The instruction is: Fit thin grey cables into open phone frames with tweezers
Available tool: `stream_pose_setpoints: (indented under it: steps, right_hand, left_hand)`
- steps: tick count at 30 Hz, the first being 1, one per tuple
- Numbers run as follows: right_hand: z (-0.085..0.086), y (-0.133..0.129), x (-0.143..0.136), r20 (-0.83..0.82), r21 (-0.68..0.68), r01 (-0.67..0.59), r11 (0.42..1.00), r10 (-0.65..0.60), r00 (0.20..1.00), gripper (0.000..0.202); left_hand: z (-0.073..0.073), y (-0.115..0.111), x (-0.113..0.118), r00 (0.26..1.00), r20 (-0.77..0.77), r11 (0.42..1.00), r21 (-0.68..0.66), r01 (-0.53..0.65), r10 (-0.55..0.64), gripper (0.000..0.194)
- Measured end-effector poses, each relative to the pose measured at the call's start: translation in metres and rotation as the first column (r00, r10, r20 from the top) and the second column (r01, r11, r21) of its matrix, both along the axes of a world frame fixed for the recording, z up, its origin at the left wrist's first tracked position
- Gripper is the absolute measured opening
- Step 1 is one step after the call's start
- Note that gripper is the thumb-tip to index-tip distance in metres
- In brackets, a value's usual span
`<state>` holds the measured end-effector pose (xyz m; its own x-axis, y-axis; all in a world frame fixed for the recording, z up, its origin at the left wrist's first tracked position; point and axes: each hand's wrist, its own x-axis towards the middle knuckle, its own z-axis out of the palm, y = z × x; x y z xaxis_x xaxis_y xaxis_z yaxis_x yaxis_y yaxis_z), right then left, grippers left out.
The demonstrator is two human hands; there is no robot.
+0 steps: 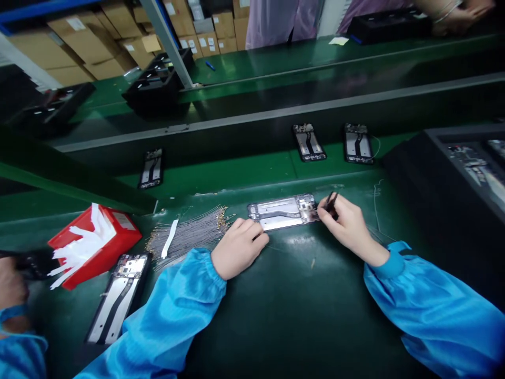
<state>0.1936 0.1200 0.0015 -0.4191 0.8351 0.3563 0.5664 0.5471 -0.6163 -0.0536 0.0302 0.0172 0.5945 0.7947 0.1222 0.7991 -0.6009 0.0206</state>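
Observation:
An opened phone (281, 215) lies sideways on the green bench, its silver inside and dark flex cable facing up. My left hand (240, 247) has its curled fingers on the phone's near left corner. At the phone's right end, my right hand (347, 226) pinches black tweezers (330, 205), their tips over the circuit board. A bundle of thin grey coaxial cables (193, 234) with gold ends lies just left of my left hand, a white strip (169, 239) across it. One loose thin wire runs along the bench near the phone.
Left are a red box (126, 231) with white strips and another opened phone (114, 302). More phones (152, 168) (310, 142) (358, 143) lie along the back. A black tray (437, 179) stands right. A co-worker's hand (11, 284) shows at the left edge.

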Motion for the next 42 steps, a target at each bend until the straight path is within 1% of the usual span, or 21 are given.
stream_pose_setpoints:
  steps: [3,5,7,10,12,15,18,24,33,42]
  right_hand:
    - [0.001,-0.008,-0.007,-0.162,-0.16,-0.127,0.979,0.101,0.982,0.007]
    - [0.002,-0.012,-0.008,-0.28,-0.251,-0.202,0.947,0.128,0.951,0.01]
    - [0.001,-0.015,-0.006,-0.346,-0.309,-0.248,0.918,0.134,0.929,0.012]
    - [-0.001,-0.018,-0.004,-0.34,-0.368,-0.241,0.898,0.111,0.934,0.013]
    - [-0.003,-0.02,-0.005,-0.316,-0.402,-0.19,0.896,0.059,0.947,0.013]
    - [-0.004,-0.021,-0.006,-0.318,-0.395,-0.14,0.908,0.007,0.948,0.011]
    - [-0.004,-0.021,-0.008,-0.331,-0.385,-0.14,0.912,0.005,0.944,0.009]
    - [-0.004,-0.022,-0.009,-0.317,-0.46,-0.123,0.88,-0.033,0.948,0.012]
    - [-0.004,-0.022,-0.008,-0.305,-0.446,-0.117,0.887,-0.028,0.952,0.013]
    - [-0.003,-0.022,-0.009,-0.299,-0.437,-0.125,0.891,-0.012,0.954,0.012]
  left_hand:
    - [-0.002,0.003,0.0,0.999,-0.034,0.998,0.04,0.039,-0.038,0.016]
    - [-0.004,0.006,0.001,0.997,-0.041,0.997,0.045,0.066,-0.064,0.015]
    - [-0.005,0.009,0.006,0.995,-0.046,0.994,0.047,0.094,-0.092,0.015]
    - [-0.008,0.014,0.016,0.994,-0.029,0.993,0.05,0.109,-0.107,0.013]
    - [-0.01,0.018,0.023,0.998,-0.004,0.995,0.066,0.069,-0.069,0.012]
    - [-0.014,0.023,0.029,0.999,0.041,0.993,0.115,-0.009,0.004,0.013]
    - [-0.017,0.027,0.031,0.997,0.077,0.989,0.141,-0.037,0.026,0.014]
    - [-0.019,0.027,0.031,0.997,0.072,0.988,0.152,-0.027,0.016,0.012]
    - [-0.018,0.027,0.032,0.996,0.085,0.988,0.151,-0.044,0.031,0.015]
    - [-0.018,0.027,0.032,0.997,0.072,0.989,0.144,-0.036,0.025,0.013]
